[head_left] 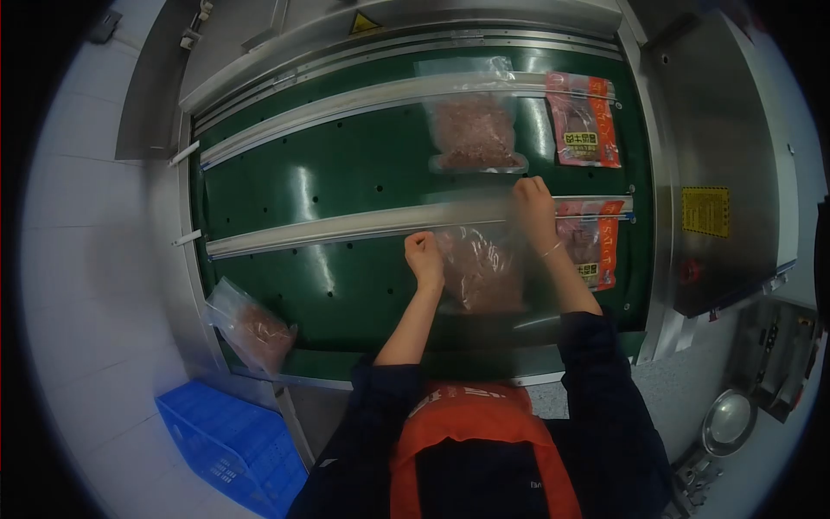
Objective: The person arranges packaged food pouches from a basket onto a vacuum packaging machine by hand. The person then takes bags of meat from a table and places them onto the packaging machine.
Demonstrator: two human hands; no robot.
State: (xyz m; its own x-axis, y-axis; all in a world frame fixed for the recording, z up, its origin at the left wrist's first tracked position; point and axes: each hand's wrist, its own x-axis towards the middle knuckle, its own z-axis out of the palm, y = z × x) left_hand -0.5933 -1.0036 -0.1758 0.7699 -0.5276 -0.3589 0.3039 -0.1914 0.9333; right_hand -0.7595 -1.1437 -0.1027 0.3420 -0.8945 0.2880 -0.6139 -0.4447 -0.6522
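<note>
A clear bag of ground meat [486,272] lies on the green machine bed [346,195], its top at the lower metal bar [346,229]. My left hand [424,258] is closed at the bag's upper left corner. My right hand [534,212] is closed above its upper right side, somewhat blurred; what its fingers pinch cannot be made out. Another clear meat bag [474,130] lies across the upper bar. To the right are two red printed packs, one at the upper bar [581,121] and one at the lower bar [588,246].
A loose clear meat bag [255,329] lies at the bed's front left corner. Below it on the floor stands a blue crate [229,445]. A steel cabinet [735,156] borders the bed on the right. A round metal bowl [729,422] is at the lower right.
</note>
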